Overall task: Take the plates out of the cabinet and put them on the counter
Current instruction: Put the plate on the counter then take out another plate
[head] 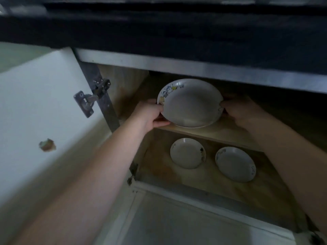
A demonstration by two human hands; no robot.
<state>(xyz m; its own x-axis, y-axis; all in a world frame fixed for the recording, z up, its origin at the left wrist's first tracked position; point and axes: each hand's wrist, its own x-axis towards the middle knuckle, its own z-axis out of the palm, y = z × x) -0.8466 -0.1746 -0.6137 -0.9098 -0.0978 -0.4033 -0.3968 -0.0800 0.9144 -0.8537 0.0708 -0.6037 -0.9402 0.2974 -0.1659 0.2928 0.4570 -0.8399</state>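
Note:
A large white plate (190, 103) with a blue and yellow pattern on its rim is at the front of the cabinet's upper shelf (221, 134), tilted toward me. My left hand (150, 114) grips its left rim and my right hand (242, 110) grips its right rim. On the lower shelf (203, 181) lie two smaller white plates: one on the left (188, 153) and one on the right (235, 163), apart from each other.
The white cabinet door (40, 106) stands swung open at the left, held by a metal hinge (88, 101). A dark counter edge (177, 32) overhangs the cabinet opening. A pale floor (177, 225) lies below the cabinet.

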